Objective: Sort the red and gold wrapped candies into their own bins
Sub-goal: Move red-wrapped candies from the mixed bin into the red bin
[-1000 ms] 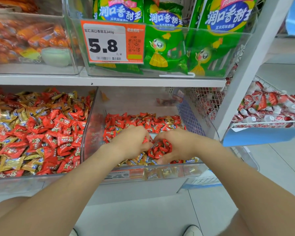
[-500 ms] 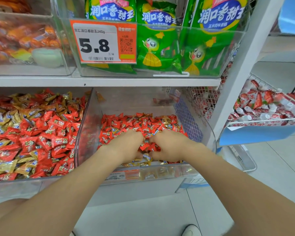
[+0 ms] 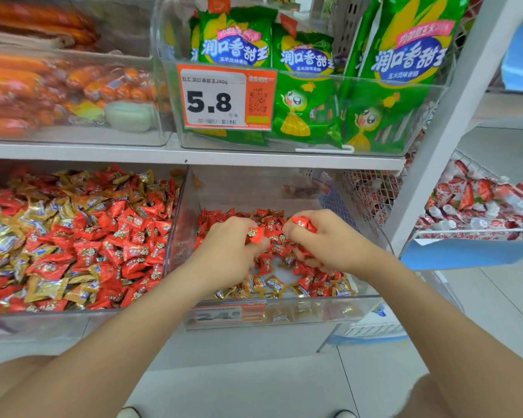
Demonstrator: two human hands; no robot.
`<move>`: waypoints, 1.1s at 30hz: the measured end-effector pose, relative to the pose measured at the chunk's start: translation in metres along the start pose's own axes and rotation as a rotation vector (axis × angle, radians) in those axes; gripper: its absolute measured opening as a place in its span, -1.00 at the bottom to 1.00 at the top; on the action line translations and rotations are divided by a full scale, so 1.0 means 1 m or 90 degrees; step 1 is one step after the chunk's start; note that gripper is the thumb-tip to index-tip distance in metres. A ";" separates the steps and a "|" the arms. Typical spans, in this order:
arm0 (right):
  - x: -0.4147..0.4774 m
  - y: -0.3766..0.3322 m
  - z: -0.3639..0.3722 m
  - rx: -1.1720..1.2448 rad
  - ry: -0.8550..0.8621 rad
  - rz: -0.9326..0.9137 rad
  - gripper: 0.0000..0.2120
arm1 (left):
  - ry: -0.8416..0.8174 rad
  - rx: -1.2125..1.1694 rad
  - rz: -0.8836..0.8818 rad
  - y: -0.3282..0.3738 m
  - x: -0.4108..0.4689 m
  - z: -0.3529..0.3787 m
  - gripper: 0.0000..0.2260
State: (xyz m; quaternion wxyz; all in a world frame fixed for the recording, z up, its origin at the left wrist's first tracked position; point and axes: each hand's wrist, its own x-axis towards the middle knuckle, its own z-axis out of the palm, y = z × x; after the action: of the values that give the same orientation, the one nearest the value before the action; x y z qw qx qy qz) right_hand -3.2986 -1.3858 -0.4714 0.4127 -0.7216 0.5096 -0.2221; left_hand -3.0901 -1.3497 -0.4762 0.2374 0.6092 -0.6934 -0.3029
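Both hands are inside the right bin, a clear one. L hand is curled, pinching a single red candy btwn thumb & fingers. R hand is fisted round several red candies. More reds lie loose at the bin's back, w/ gold candies along its front edge. The left bin, touching it, holds a red & gold mixed pile.

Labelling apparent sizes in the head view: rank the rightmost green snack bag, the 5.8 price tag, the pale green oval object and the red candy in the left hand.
green snack bag
5.8 price tag
pale green oval object
red candy in the left hand, clearly smallest
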 end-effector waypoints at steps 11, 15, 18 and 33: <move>0.024 -0.097 0.117 -0.176 0.242 -0.260 -0.86 | 0.309 0.216 0.038 -0.079 -0.037 -0.107 -0.89; 0.061 -0.123 0.156 -0.279 0.215 -0.377 -0.81 | 0.230 0.378 -0.076 -0.122 -0.022 -0.130 -0.53; 0.092 -0.130 0.171 -0.321 0.150 -0.397 -0.79 | 0.188 0.376 -0.144 -0.131 -0.021 -0.141 -0.34; 0.058 -0.086 0.111 -0.225 0.176 -0.326 -0.76 | 0.269 0.252 0.140 -0.093 -0.040 -0.121 -0.67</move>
State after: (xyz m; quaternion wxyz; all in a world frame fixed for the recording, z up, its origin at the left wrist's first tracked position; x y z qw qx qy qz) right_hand -3.1468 -1.3857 -0.4689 0.1393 -0.8496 0.3935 -0.3223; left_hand -2.9347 -1.3333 -0.4559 0.2846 0.6141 -0.7361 -0.0011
